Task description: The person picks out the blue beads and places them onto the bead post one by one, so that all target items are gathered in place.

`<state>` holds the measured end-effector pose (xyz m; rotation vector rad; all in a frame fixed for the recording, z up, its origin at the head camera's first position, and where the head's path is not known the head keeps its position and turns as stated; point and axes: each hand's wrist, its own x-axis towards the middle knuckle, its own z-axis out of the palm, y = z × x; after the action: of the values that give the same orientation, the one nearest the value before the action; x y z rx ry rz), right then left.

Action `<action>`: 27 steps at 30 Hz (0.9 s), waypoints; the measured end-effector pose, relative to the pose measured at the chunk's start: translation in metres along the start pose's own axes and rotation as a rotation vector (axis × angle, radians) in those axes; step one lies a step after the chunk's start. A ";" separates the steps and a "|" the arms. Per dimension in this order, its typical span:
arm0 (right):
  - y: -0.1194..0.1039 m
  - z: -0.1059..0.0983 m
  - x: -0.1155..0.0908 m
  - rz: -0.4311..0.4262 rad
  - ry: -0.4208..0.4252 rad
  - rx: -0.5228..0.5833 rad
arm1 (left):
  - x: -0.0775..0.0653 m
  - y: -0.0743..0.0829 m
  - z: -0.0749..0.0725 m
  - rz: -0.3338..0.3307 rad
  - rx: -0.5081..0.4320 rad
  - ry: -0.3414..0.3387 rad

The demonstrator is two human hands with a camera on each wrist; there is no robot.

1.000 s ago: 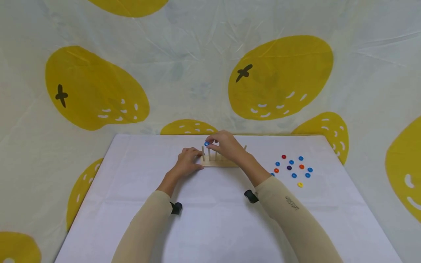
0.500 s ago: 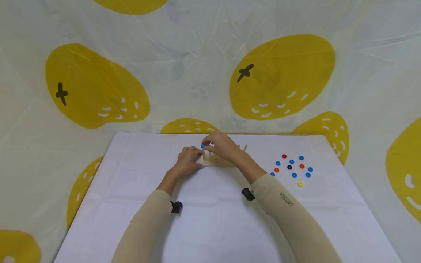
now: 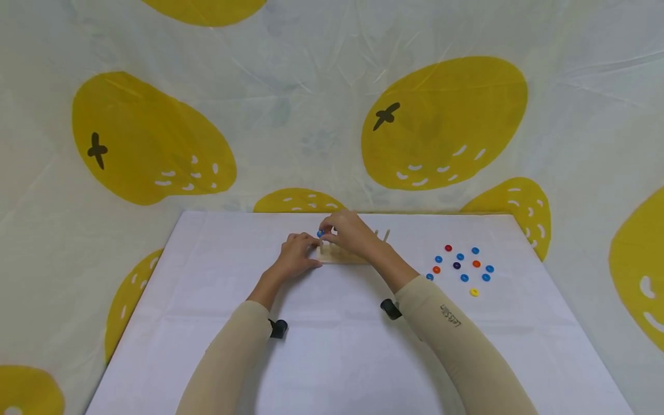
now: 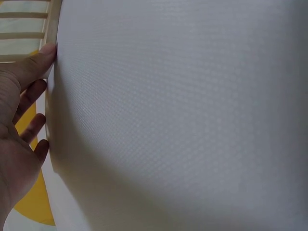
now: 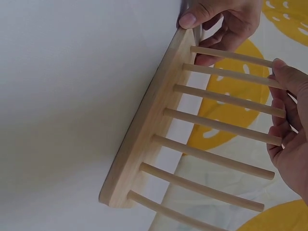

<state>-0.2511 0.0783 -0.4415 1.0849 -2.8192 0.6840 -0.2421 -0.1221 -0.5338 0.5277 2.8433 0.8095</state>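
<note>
A wooden peg stand [image 3: 344, 259] stands near the table's far edge, a row of several bare pegs rising from its long base [image 5: 150, 126]. My left hand [image 3: 295, 256] holds the base's left end, thumb on the front face and the other fingers behind it, as the left wrist view shows of the thumb [image 4: 36, 65]. Thumb and fingers of my right hand [image 3: 350, 231] pinch a small blue ring [image 3: 320, 234] at the top of the leftmost peg. In the right wrist view the ring is hidden behind the fingertips of that hand [image 5: 296, 161].
Several small rings lie scattered to the right on the white table [image 3: 332, 357]: blue [image 3: 464, 278], orange [image 3: 476, 263], red [image 3: 448, 248], dark purple [image 3: 456, 266] and yellow [image 3: 474, 292]. Behind the table hangs a pale cloth [image 3: 301, 115] with large yellow fruit shapes.
My right hand has moved slightly left with the blue ring, then lowered it to the leftmost peg's top. The ring has turned from facing forward to lying flatter. My left hand has stayed put.
</note>
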 end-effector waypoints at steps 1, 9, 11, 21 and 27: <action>0.000 0.000 0.000 -0.002 0.003 -0.008 | 0.000 0.000 0.000 -0.003 -0.002 0.000; -0.002 -0.001 -0.003 0.025 0.002 -0.042 | 0.000 0.000 0.001 -0.010 -0.014 0.002; -0.002 -0.002 -0.003 0.028 0.001 -0.044 | 0.000 0.000 0.001 -0.011 -0.010 0.002; -0.003 -0.003 -0.004 0.035 0.008 -0.062 | -0.002 0.002 0.000 -0.017 -0.032 -0.006; -0.003 -0.002 -0.004 0.048 0.008 -0.062 | -0.002 0.002 0.000 -0.027 -0.035 -0.011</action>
<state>-0.2459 0.0794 -0.4393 1.0061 -2.8472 0.5990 -0.2396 -0.1212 -0.5327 0.4861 2.8142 0.8471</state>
